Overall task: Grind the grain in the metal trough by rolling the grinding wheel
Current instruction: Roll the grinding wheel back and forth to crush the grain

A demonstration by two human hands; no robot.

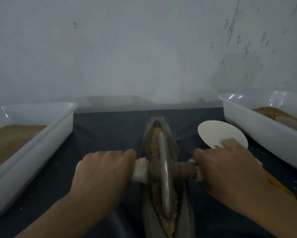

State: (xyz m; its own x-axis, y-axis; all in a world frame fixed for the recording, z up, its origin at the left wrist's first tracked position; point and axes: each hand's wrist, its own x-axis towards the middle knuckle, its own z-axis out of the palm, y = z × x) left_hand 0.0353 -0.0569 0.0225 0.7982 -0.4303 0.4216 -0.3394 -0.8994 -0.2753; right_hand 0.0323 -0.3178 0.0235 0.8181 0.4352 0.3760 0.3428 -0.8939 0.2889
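No text, label, brand, number or sign can be read anywhere in the head view.
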